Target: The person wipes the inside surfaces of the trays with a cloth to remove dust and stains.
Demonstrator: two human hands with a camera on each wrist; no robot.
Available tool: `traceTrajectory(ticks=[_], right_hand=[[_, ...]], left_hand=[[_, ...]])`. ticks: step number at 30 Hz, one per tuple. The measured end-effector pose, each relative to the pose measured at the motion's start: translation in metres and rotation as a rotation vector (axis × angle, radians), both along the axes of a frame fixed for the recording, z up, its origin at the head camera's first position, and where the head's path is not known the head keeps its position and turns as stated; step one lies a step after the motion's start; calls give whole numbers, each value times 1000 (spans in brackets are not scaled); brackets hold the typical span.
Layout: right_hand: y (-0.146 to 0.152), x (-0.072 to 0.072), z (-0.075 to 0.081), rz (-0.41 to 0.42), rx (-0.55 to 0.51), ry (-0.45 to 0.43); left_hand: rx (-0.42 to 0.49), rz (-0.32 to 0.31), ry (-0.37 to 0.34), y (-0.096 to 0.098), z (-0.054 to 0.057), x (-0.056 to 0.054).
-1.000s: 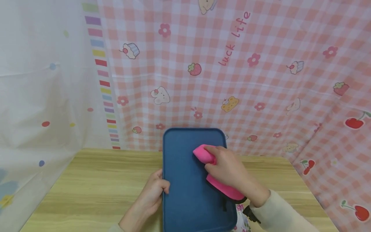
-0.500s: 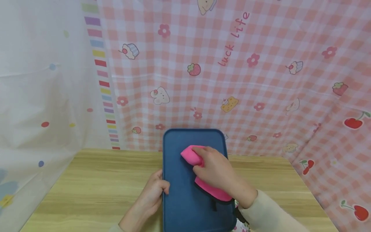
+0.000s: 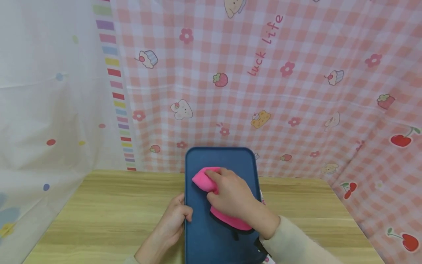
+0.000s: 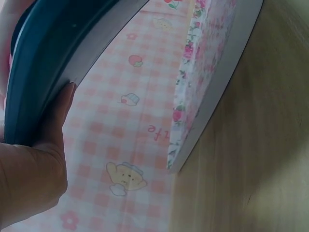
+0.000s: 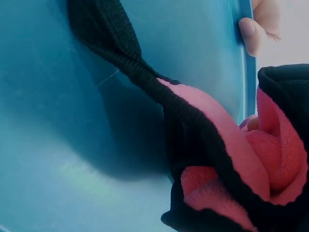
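With our left hand (image 3: 174, 219) we gripped the blue tray (image 3: 205, 238) by its left edge, thumb curled over the rim, while our right hand (image 3: 232, 194) pinched the bunched, black-edged pink cloth (image 3: 203, 180) over the middle of the tray's face.

The tray (image 3: 207, 242) is dark blue and rectangular, with rounded corners and a low raised rim — its long sides run away from the person, and the left hand (image 3: 173, 222) grips its left edge. Over the tray's inner face is the pink cloth (image 3: 203, 179), soft, black-edged and bunched in the right hand (image 3: 230, 192) — its pointed tip near the tray's left rim, its lower fold slanting towards the right one.
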State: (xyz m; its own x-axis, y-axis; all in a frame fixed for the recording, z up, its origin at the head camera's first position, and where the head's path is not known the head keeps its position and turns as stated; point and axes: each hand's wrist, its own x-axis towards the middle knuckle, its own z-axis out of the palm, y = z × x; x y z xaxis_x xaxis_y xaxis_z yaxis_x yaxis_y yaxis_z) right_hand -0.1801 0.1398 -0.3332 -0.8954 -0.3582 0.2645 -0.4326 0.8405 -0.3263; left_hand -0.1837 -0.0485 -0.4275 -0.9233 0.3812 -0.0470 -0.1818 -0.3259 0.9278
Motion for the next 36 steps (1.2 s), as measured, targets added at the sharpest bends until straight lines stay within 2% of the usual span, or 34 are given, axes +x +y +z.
traceTrajectory(ticks=[7,17,23,29,36], right_hand=[[-10,0,-2,45,50,39],[-13,1,-1,118,125,71],[-10,2,-1,215,185,93],[-6,3,-1,268,223,101],[4,4,-5,301,264,138]], left_hand=[[-15,-3,-9,0,2,0],[10,-15,-1,-1,1,0],[-23,16,4,0,2,-1],[-40,43,-24,1,2,-2],[-17,2,-19,-1,0,-1]])
